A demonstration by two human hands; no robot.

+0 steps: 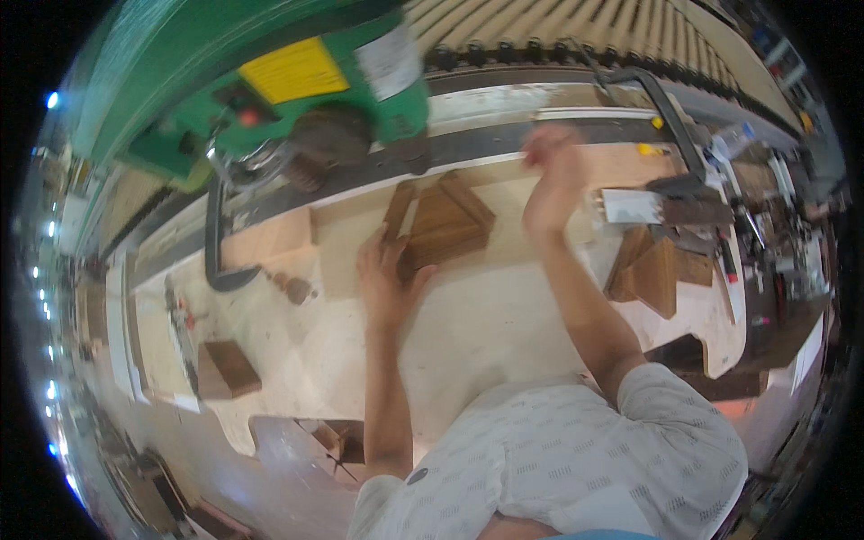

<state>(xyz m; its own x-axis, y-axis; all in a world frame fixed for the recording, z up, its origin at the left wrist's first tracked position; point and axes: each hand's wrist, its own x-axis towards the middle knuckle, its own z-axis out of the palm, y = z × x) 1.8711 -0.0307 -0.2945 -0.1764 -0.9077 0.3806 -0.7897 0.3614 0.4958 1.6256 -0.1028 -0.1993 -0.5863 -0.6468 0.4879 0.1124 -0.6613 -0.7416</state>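
Several brown wooden pieces [450,225] with angled edges lie together on the pale board under the green machine. My left hand [387,281] grips their near left corner, its fingers along the left side and the thumb at the front edge. Off to the right, apart from the pieces, my right hand [553,180] is raised above the board. Motion smears its fingers, so I cannot make out whether they hold anything.
A green machine head [270,99] overhangs the far left. Black clamps [214,243] stand on both sides. More brown wooden blocks [652,274] lie at the right, and another wooden block [225,369] at the left. Rollers [540,27] run along the back.
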